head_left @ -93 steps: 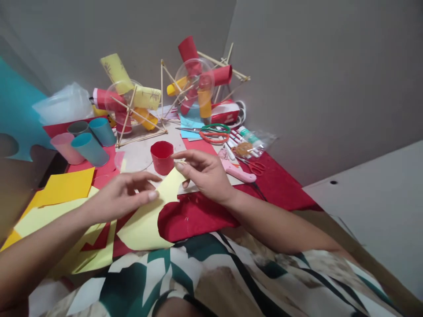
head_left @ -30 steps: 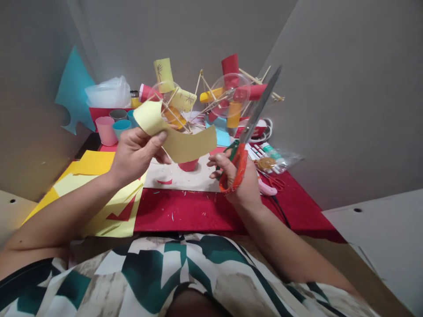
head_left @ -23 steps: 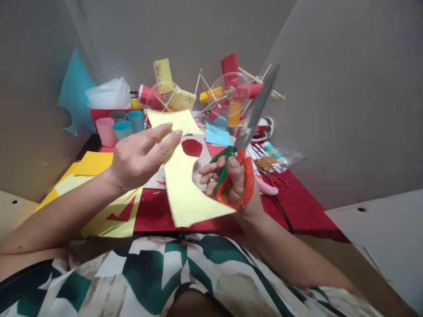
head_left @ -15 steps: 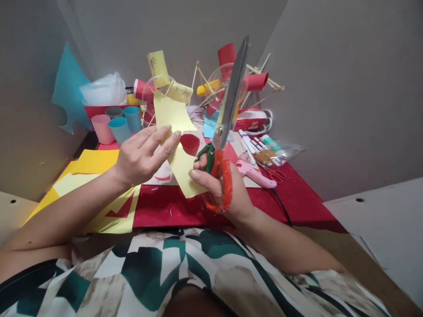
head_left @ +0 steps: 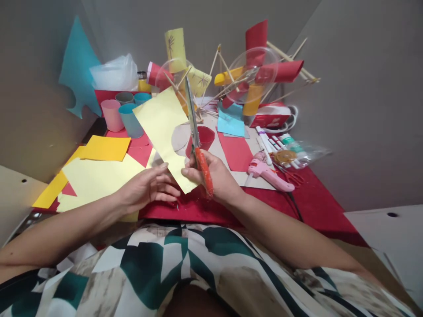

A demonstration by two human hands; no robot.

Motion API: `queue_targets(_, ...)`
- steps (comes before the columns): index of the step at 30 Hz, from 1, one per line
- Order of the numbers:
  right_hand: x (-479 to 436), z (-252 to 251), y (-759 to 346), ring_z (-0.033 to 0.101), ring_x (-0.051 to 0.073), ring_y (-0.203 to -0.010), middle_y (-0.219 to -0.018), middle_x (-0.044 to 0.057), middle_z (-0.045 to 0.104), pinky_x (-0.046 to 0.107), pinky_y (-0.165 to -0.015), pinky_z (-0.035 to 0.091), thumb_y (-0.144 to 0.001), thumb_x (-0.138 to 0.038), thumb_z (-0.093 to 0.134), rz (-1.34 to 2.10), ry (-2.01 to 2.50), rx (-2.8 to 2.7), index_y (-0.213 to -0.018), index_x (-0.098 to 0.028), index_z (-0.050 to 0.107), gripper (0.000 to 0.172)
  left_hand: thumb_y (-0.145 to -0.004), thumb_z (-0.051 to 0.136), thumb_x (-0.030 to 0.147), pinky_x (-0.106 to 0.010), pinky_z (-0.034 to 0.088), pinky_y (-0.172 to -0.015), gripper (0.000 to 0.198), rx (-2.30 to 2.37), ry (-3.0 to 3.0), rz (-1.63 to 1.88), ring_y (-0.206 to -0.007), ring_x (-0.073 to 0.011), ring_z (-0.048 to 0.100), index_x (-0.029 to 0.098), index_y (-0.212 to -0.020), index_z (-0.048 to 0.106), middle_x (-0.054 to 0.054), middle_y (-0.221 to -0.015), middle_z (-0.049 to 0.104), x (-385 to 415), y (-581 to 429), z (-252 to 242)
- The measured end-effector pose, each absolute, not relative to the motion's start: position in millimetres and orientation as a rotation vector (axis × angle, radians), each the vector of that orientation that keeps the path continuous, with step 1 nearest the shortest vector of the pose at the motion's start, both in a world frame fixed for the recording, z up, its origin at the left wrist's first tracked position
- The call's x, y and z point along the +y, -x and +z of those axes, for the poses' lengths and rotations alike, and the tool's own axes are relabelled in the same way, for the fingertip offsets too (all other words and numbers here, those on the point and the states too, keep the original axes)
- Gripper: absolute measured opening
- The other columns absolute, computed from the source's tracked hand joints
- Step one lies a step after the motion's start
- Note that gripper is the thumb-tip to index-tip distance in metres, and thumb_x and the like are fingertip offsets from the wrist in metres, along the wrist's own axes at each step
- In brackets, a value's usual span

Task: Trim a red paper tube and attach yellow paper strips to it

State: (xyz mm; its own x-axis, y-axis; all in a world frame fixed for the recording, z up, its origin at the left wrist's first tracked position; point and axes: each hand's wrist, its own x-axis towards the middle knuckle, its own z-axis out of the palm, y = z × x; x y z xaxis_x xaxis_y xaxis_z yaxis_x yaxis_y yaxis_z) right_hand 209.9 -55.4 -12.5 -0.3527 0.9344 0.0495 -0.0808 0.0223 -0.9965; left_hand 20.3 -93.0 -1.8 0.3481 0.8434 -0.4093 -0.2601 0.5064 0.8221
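Note:
My right hand (head_left: pixel 218 174) is closed round the orange handle of a pair of large scissors (head_left: pixel 193 112), whose blades point upward. Its thumb also pinches the lower end of a pale yellow paper sheet (head_left: pixel 160 123), which has a curved notch cut from its right edge. My left hand (head_left: pixel 148 187) lies beside the sheet's lower left edge, fingers stretched and apart, holding nothing; whether its thumb touches the paper I cannot tell. Beyond the blades, a red paper piece (head_left: pixel 206 137) rests on a grey board (head_left: pixel 211 119).
Yellow sheets (head_left: pixel 99 176) lie at left, with cups (head_left: pixel 130 119) behind them. Two stick frames bearing paper tubes (head_left: pixel 280 70) stand at the back. A pink glue gun (head_left: pixel 271 174), markers (head_left: pixel 264 141) and red-handled scissors (head_left: pixel 294 178) sit at right on the red tabletop (head_left: pixel 317 193).
My left hand has let go of the yellow paper and dropped down and toward me. The scissors and paper have shifted left, the sheet now tilting to the left.

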Motion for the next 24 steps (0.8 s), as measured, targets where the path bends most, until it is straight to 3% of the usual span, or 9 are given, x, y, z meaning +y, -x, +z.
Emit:
queue_targets(4,-58,-10,-207,0.051,0.007,-0.062,-0.074,-0.005,0.059,0.021,-0.057,0.045,-0.059,-0.028,0.087,1.472,0.993,-1.431,-0.079,-0.017,0.053,0.041,-0.08,0.077,0.032,-0.021,0.06,-0.06,0.025,1.004,-0.847,0.839,-0.059,-0.0139,0.07,0.013,-0.08,0.061,-0.006,-0.062,0.07,-84,-28,-13)
queue_targets(10,-61,-10,-226,0.055,0.01,-0.052,-0.067,-0.005,0.057,0.024,-0.049,0.047,-0.066,-0.041,0.084,1.402,1.027,-1.412,-0.084,-0.02,0.052,0.043,-0.087,0.07,0.025,-0.016,0.056,-0.054,0.02,1.079,-0.877,1.01,-0.053,-0.012,0.069,0.014,-0.077,0.057,-0.006,-0.06,0.071,-63,-24,-2)
queue_targets(17,-72,-26,-262,0.051,0.011,-0.06,-0.073,-0.002,0.051,0.025,-0.054,0.044,-0.08,-0.053,0.071,1.182,1.041,-1.692,-0.085,-0.02,0.052,0.038,-0.066,0.087,0.033,-0.017,0.049,-0.044,0.035,1.044,-1.076,1.403,-0.051,-0.0126,0.066,0.015,-0.068,0.056,0.001,-0.052,0.063,-48,-8,21)
queue_targets(20,-71,-26,-269,0.045,0.011,-0.056,-0.069,-0.005,0.044,0.024,-0.051,0.041,-0.081,-0.057,0.068,1.21,1.01,-1.825,-0.087,-0.022,0.049,0.04,-0.063,0.089,0.032,-0.017,0.048,-0.046,0.034,1.029,-1.173,1.531,-0.056,-0.012,0.066,0.016,-0.081,0.065,0.004,-0.056,0.061,-44,-5,33)
queue_targets(24,-62,-27,-269,0.044,0.013,-0.062,-0.074,-0.003,0.046,0.026,-0.055,0.042,-0.084,-0.058,0.062,1.196,0.907,-1.966,-0.101,-0.022,0.05,0.041,-0.07,0.086,0.026,-0.016,0.054,-0.061,0.046,0.932,-1.308,1.629,-0.072,-0.0091,0.067,0.02,-0.113,0.07,-0.001,-0.091,0.075,-41,-2,44)
